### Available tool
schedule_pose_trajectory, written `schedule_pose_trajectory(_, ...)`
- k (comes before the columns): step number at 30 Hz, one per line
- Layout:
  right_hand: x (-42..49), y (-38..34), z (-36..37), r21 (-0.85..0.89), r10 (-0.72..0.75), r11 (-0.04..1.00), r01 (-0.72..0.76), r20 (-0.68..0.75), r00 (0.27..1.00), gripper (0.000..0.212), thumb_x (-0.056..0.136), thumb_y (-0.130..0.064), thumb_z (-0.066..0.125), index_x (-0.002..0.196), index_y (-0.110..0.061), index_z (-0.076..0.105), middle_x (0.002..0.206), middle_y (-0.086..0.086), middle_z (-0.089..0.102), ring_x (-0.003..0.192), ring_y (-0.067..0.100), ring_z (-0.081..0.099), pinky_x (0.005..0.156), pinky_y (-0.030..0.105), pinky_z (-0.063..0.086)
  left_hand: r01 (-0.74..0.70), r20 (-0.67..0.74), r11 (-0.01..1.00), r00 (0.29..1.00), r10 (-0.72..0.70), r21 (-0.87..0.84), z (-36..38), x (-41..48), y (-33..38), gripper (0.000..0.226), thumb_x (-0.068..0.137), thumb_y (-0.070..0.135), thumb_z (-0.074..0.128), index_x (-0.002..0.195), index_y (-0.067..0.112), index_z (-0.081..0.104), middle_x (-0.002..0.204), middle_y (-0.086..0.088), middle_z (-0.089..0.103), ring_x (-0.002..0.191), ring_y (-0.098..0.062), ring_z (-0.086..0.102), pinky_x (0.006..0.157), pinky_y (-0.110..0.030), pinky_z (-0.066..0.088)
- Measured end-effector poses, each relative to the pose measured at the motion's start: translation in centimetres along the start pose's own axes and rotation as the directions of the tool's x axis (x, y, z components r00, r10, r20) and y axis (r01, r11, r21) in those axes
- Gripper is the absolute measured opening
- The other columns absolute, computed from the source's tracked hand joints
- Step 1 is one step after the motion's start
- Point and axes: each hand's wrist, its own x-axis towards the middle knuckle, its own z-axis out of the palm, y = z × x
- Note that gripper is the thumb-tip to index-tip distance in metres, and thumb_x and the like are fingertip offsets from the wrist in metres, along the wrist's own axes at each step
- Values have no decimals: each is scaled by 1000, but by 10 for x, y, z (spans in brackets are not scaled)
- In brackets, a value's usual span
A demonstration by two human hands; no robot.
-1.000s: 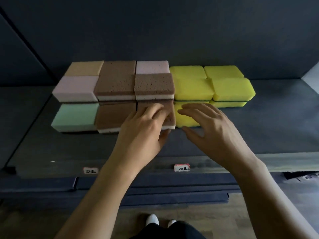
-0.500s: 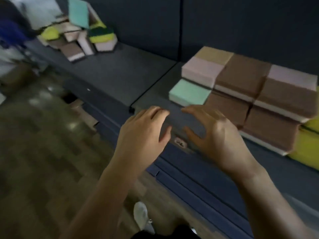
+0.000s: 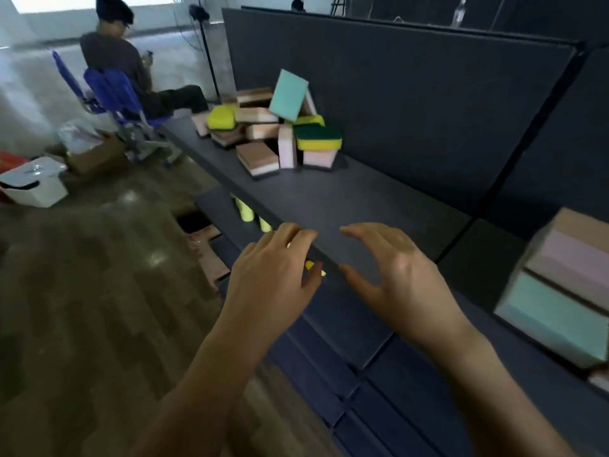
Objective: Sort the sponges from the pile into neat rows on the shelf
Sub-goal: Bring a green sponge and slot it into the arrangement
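Hovering over the shelf [image 3: 346, 199] near its front edge, left hand [image 3: 273, 275] and right hand [image 3: 402, 282] both spread loosely, holding nothing. The sponge pile [image 3: 273, 133] sits far left; sorted rows [image 3: 566, 291] cut off at right, blurred.

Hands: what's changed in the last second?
Both came off the rows and moved left along the shelf; left hand and right hand now hover at its front edge, the pile ahead. Unchanged: both empty, fingers loosely spread; visible rows undisturbed.
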Motion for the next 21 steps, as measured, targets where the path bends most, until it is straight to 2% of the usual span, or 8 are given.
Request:
schedule_pose_trajectory(7,78,-28,56,-23,32,999,-33,-22,999,47,86,-32,71,131,-23,56,130,-6,58,119,17,55,84,32,50,-35,26,999,999,34,42,1,62,-86,40,88,35,64,124,17,59,116,2,61,100,-19,61,75,-34,52)
schedule_pose_trajectory(13,138,-4,72,-105,16,994,-13,26,1000,49,85,-32,71,131,-22,56,130,-3,58,121,20,54,89,38,51,-69,34,996,997,67,59,18,114,-114,42,90,40,59,127,21,56,119,4,58,105,-18,59,80,-32,47)
schedule_pose_trajectory(21,231,67,91,-174,38,985,-15,131,991,52,90,-31,65,138,-18,50,135,2,53,123,25,50,96,45,47,-54,68,998,996,52,28,47,175,-124,47,91,43,55,135,29,48,133,8,50,120,-15,50,91,-30,42)
